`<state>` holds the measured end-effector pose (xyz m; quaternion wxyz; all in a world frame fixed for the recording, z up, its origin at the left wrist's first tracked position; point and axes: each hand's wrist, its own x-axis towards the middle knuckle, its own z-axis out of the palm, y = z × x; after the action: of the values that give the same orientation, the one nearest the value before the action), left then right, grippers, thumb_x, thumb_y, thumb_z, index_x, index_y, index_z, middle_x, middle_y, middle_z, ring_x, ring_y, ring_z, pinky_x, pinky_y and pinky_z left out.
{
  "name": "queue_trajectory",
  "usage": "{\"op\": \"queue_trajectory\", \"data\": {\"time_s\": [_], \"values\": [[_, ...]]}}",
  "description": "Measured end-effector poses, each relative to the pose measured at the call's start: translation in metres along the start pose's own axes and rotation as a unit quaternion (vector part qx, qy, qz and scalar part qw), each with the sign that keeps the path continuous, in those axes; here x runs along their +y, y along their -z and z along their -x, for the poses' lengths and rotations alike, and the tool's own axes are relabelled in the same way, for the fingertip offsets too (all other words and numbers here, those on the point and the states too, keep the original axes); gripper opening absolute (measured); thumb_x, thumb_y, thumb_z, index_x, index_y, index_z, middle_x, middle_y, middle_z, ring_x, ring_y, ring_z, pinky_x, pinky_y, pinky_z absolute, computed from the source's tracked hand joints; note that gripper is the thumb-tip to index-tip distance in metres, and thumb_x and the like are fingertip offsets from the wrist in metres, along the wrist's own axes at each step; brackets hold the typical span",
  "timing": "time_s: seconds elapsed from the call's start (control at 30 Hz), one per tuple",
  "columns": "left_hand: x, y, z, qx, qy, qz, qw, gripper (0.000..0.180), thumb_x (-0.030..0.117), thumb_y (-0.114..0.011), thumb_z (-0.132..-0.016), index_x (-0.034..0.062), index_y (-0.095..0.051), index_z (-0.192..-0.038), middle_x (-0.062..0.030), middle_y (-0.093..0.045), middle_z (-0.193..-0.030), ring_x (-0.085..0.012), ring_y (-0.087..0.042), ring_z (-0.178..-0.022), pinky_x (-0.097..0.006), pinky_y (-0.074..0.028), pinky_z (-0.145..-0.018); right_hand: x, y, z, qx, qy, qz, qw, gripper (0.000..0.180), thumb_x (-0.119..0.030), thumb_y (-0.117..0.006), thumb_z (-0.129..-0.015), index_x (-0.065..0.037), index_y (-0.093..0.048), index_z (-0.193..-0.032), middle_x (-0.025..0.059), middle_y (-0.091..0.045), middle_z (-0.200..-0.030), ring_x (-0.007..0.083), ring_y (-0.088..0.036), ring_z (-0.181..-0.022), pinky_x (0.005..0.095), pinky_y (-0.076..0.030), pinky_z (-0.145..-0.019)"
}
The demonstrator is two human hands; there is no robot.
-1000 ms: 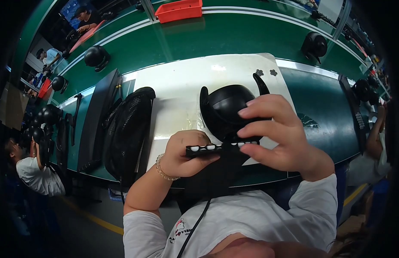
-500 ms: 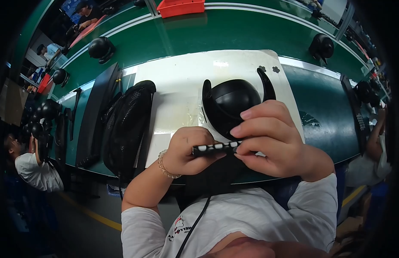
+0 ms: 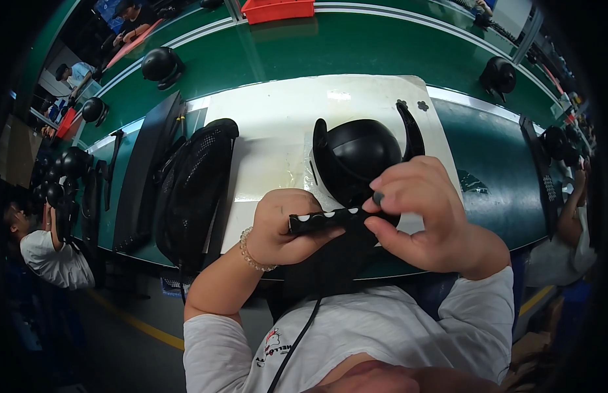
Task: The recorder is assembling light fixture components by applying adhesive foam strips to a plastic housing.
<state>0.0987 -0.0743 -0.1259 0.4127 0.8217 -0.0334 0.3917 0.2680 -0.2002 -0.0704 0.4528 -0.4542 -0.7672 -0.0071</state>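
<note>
My left hand (image 3: 287, 226), a beaded bracelet on its wrist, grips a black strip (image 3: 320, 221) with a row of white spots along its edge. At the strip's right end my right hand (image 3: 425, 216) is closed, thumb and fingertips close together. A small dark round piece (image 3: 378, 198) shows at those fingers; how firmly they hold it is hard to see. Just beyond both hands, a glossy black helmet-like shell (image 3: 363, 147) with two upright curved horn-shaped arms rests on a white board (image 3: 265, 170). My right fingers overlap its lower side.
Left of the board lie a black mesh bag (image 3: 196, 190) and a long black panel (image 3: 143, 177). Two dark flower-shaped pieces (image 3: 423, 105) sit at the board's far right corner. Black rounded units (image 3: 162, 67) stand on the green belt (image 3: 356, 49), with a red bin (image 3: 278, 10) beyond. Co-workers flank me.
My right hand has shifted slightly, and the dark round piece now shows at its fingers. The strip has tilted a little in my left hand. Units on the belt have moved right.
</note>
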Motion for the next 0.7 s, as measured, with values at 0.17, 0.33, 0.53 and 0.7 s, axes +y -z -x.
{"op": "queue_trajectory", "data": {"time_s": [0.17,0.33,0.53,0.7], "values": [[-0.001,-0.001,0.001,-0.009,0.003,-0.001,1.000,0.022,0.004,-0.073,-0.062,0.0060,-0.052,-0.058,-0.0056,-0.047,-0.051,-0.0218,-0.048,-0.045,-0.029,-0.035,-0.042,0.000,-0.001,0.001,0.003,0.032,0.026,0.999,0.042,0.005,-0.069,-0.058,-0.008,-0.053,-0.094,0.0047,-0.055,-0.082,0.0228,-0.057,-0.081,0.0349,-0.041,-0.071],[-0.003,-0.001,0.003,-0.012,0.024,0.011,1.000,0.023,0.004,-0.073,-0.062,0.0064,-0.051,-0.058,-0.0056,-0.046,-0.052,-0.0215,-0.047,-0.044,-0.029,-0.034,-0.041,-0.003,-0.002,0.002,-0.041,0.046,-0.014,0.998,0.043,0.006,-0.068,-0.059,-0.008,-0.052,-0.096,0.0052,-0.056,-0.081,0.0234,-0.056,-0.081,0.0360,-0.041,-0.074],[-0.001,-0.004,0.002,-0.009,0.011,0.003,1.000,0.027,0.005,-0.073,-0.063,0.0068,-0.047,-0.056,-0.0051,-0.045,-0.051,-0.0217,-0.045,-0.043,-0.030,-0.033,-0.041,0.003,-0.022,0.001,0.103,0.059,-0.173,0.978,0.045,0.007,-0.064,-0.063,-0.011,-0.051,-0.103,0.0062,-0.053,-0.092,0.0237,-0.055,-0.083,0.0355,-0.040,-0.073],[-0.001,-0.003,0.003,-0.031,0.017,0.029,0.999,0.021,0.006,-0.073,-0.063,0.0061,-0.052,-0.060,-0.0053,-0.044,-0.051,-0.0220,-0.046,-0.044,-0.029,-0.034,-0.041,0.001,-0.024,0.002,0.046,0.117,-0.082,0.989,0.048,-0.001,-0.064,-0.067,-0.015,-0.053,-0.112,0.0044,-0.050,-0.090,0.0168,-0.051,-0.072,0.0289,-0.038,-0.062]]}}
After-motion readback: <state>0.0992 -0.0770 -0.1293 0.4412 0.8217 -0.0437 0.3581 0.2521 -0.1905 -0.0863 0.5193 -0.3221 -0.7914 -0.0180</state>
